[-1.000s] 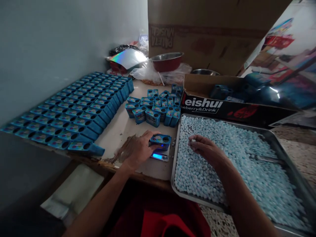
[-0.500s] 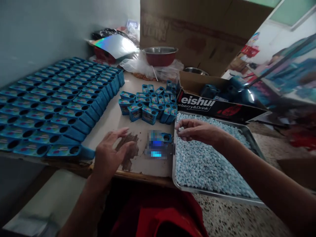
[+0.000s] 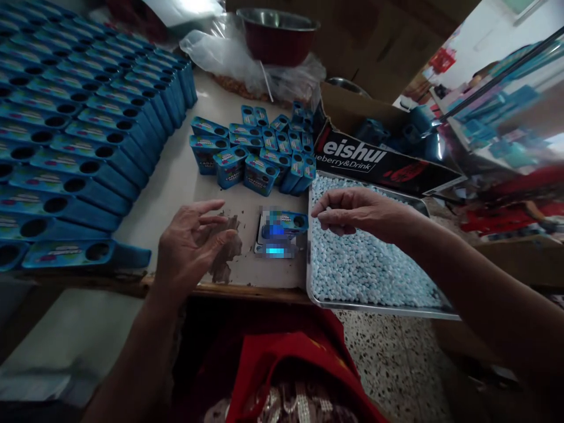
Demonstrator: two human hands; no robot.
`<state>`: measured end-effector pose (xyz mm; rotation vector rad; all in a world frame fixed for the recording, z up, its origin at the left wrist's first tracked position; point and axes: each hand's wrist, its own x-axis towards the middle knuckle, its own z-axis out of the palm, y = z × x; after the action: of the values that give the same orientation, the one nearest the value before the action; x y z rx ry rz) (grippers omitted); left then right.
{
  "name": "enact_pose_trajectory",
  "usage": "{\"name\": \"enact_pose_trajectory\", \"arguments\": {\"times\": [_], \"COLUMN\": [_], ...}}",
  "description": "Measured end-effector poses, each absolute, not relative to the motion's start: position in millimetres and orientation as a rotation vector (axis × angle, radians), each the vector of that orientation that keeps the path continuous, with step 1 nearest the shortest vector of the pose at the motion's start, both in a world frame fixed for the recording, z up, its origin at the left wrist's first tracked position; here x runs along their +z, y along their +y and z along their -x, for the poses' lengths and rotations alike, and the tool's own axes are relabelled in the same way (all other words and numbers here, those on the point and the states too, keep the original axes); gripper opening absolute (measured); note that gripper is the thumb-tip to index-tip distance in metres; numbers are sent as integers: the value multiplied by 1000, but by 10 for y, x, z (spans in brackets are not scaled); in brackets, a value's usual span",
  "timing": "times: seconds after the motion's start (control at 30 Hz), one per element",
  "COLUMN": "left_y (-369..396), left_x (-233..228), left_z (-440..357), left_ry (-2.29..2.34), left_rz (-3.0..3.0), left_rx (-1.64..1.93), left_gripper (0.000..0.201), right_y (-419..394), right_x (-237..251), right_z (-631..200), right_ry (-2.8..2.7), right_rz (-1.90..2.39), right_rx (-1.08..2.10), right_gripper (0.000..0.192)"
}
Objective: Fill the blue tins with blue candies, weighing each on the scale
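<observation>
Fingers (image 3: 324, 212) of right hand (image 3: 356, 210) pinched; blue box (image 3: 284, 224) lies lengthwise left-right, hole rightward.

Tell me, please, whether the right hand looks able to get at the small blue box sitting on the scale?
Probably yes. The right hand hovers over the near left corner of the tray of pale blue candies, right beside the blue box on the scale. Only the tray's low rim lies between them.
</observation>
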<state>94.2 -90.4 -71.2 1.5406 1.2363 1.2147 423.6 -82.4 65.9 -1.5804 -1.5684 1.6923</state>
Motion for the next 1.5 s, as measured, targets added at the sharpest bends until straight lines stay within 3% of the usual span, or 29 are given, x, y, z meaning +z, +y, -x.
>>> {"name": "enact_pose_trajectory", "arguments": {"times": [0.4,0.67,0.97,1.07,1.2,1.3,1.5], "left_y": [-973,-981,-968,-945,-919,-913,-939], "left_x": [-788,-900,-851,-859,-855,-817,-702], "left_z": [-1150,-1219,-1177,-1163,-1139,-1119,-1129], "left_ry": [1186,1169,1210,1208,1186,1199,1203], "left_rz": [-1423,-1501,-1589,-1592,-1603,-1614,-1650], "left_rx": [1123,1010,928,918,936,935,961], "left_gripper": [55,58,59,59,55,51,43], "right_y": [-687,-702,-673,-674,-680,-690,-934], "right_x": [711,675,603,560,581,625,363], "right_z": [-4215,-4066,-3925,-3896,-3922,-4141,-5008], "right_ry": [-1988,-2266,-2549,-2519,-2357,-2047,-1625], "right_rz": [1729,1754,1640,1653,1651,1644,1864], "right_rx": [1386,996,684,680,703,953,1306], "right_gripper": [23,10,32,32,15,3,26]}}
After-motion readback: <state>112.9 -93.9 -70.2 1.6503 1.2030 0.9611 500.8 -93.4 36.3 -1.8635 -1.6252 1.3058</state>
